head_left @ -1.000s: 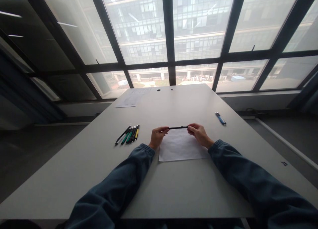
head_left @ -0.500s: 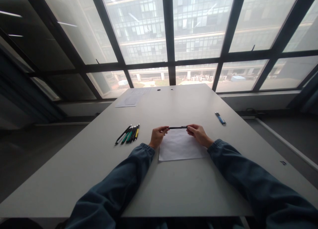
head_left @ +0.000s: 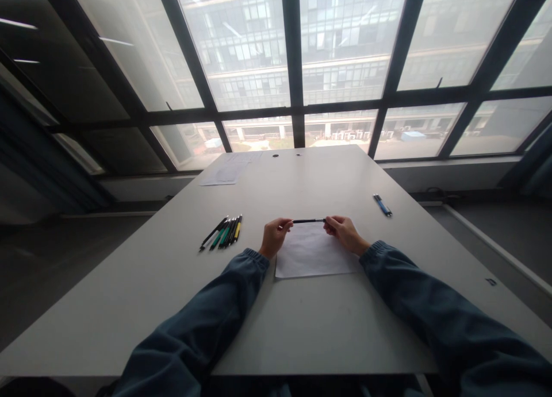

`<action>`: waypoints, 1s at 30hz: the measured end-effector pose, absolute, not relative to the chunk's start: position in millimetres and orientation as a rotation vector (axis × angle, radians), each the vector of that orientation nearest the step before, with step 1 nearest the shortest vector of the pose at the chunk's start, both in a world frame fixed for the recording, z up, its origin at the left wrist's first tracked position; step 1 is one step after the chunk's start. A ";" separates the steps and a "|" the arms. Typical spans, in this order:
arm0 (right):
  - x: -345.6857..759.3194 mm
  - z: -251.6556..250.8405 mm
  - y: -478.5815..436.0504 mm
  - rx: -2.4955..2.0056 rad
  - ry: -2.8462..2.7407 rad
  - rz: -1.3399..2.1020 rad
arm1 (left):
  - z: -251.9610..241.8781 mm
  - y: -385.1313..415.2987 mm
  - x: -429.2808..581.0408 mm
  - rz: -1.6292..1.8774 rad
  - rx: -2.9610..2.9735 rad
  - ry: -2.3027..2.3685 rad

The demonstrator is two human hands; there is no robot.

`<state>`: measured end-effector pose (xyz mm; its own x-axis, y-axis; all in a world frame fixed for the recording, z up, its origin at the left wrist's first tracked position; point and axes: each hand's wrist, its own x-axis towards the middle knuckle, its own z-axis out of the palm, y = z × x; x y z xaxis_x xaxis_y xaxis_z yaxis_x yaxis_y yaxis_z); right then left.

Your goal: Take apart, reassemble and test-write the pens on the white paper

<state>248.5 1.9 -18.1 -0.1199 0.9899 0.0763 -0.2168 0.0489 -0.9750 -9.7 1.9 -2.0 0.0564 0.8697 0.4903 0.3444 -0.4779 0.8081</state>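
Between my two hands a slim black pen (head_left: 307, 220) is held level, roughly crosswise to my view. My left hand (head_left: 275, 235) pinches its left end between thumb and fingers. At the other end, my right hand (head_left: 344, 232) grips the pen the same way; the fingertips hide both ends. Beneath the hands lies a white sheet of paper (head_left: 317, 256) on the table. To the left of my left hand rests a group of pens (head_left: 224, 233), black, green, white and yellow, side by side.
On the white table (head_left: 319, 328), two blue pens (head_left: 382, 205) lie to the right. More papers (head_left: 224, 172) are at the far left. A small dark mark (head_left: 491, 282) is near the right edge. Large windows (head_left: 340, 52) rise behind the table.
The pen has turned slightly about its length, so its clip no longer shows on top. Both hands stay in nearly the same place.
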 end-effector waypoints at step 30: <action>239.5 -11.0 -4.9 -1.007 -1.159 0.893 | 2.0 5.8 -7.2 1.498 1.822 1.248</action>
<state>239.5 -4.9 -11.0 0.1826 0.9378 0.2954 -0.0465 0.3083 -0.9501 -7.2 5.8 2.0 -0.0092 0.8592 0.5116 0.3475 -0.4770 0.8073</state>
